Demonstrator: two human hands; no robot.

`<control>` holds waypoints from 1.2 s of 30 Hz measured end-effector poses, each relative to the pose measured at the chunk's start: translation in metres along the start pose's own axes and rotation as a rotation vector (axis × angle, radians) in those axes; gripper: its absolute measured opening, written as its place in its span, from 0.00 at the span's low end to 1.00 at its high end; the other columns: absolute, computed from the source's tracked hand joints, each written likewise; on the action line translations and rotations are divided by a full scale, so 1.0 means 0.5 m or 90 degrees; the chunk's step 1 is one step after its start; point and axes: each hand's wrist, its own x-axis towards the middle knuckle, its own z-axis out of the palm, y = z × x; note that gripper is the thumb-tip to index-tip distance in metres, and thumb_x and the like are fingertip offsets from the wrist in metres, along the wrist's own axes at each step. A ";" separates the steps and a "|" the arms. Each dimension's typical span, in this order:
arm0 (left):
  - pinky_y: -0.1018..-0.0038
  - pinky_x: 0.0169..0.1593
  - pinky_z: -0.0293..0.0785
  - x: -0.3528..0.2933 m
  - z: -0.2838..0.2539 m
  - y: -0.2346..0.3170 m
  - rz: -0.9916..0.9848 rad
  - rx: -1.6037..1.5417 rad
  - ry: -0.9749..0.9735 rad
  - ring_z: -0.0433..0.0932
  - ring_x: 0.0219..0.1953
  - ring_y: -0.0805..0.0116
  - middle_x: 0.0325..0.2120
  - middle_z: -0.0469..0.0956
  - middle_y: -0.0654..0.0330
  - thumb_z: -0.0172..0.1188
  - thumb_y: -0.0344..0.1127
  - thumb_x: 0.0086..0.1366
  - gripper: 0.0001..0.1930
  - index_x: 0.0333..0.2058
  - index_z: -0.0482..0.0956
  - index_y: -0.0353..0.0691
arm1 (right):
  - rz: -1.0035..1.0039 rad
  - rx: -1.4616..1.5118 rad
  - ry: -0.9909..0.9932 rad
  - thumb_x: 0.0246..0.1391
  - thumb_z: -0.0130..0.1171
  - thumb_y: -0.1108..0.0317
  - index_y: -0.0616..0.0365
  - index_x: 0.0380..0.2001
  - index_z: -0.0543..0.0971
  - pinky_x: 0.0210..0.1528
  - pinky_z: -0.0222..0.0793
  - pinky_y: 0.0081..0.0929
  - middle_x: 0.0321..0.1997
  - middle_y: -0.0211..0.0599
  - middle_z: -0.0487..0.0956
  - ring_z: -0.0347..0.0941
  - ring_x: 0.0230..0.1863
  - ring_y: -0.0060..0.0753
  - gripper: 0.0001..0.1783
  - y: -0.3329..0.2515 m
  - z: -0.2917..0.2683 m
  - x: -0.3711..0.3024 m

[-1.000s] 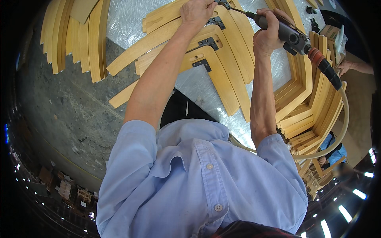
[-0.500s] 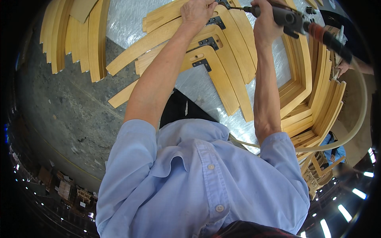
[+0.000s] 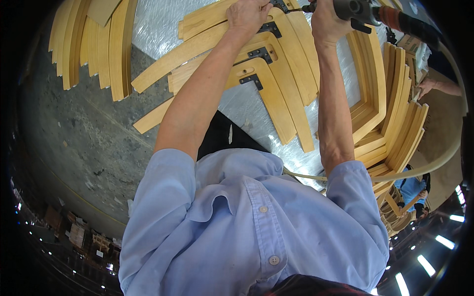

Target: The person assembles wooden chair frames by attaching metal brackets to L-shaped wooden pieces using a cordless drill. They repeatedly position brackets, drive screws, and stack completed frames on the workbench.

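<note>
My right hand point(image 3: 328, 24) is wrapped round a dark pneumatic screwdriver point(image 3: 356, 9) near the top edge. Its thin bit points left at a black metal corner bracket point(image 3: 280, 5) on the farthest curved wooden piece. Just left of that bracket, my left hand point(image 3: 247, 18) rests on the wood with its fingers pinched together; whatever lies between them is hidden. Nearer to me, several L-shaped wooden pieces point(image 3: 274, 101) lie overlapped in a row. Each visible corner carries a black bracket, such as the nearest bracket point(image 3: 252, 80).
Bare metal tabletop point(image 3: 242, 111) shows beneath the pieces. Curved wooden parts are stacked at left point(image 3: 118, 59) and angled frames at right point(image 3: 375, 103). A pale air hose point(image 3: 434, 165) loops round my right side. Another person's hand point(image 3: 427, 86) is at far right; a person in blue point(image 3: 411, 190) is behind.
My right hand and the screwdriver have shifted slightly left and up. The tool's rear and its hose have swung up and outward. My left hand stays nearly still.
</note>
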 end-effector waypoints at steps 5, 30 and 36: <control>0.57 0.35 0.75 -0.002 -0.002 0.000 0.019 -0.023 0.020 0.80 0.30 0.49 0.25 0.80 0.47 0.57 0.48 0.63 0.15 0.39 0.85 0.46 | -0.030 -0.027 0.017 0.47 0.55 0.81 0.59 0.37 0.71 0.26 0.69 0.19 0.28 0.30 0.73 0.70 0.26 0.19 0.12 0.010 0.003 -0.003; 0.56 0.35 0.74 -0.001 -0.008 0.003 -0.001 -0.027 0.004 0.79 0.30 0.47 0.25 0.79 0.46 0.57 0.48 0.63 0.16 0.37 0.85 0.44 | 0.106 -0.046 -0.047 0.49 0.56 0.79 0.60 0.40 0.70 0.30 0.69 0.19 0.28 0.29 0.73 0.69 0.26 0.19 0.13 -0.039 0.000 -0.002; 0.60 0.41 0.74 -0.001 -0.009 0.007 -0.082 -0.155 0.043 0.80 0.35 0.50 0.30 0.80 0.44 0.61 0.50 0.60 0.19 0.42 0.84 0.42 | -0.066 0.110 0.067 0.45 0.54 0.84 0.64 0.37 0.69 0.37 0.74 0.31 0.23 0.42 0.75 0.75 0.25 0.34 0.14 -0.095 -0.027 -0.024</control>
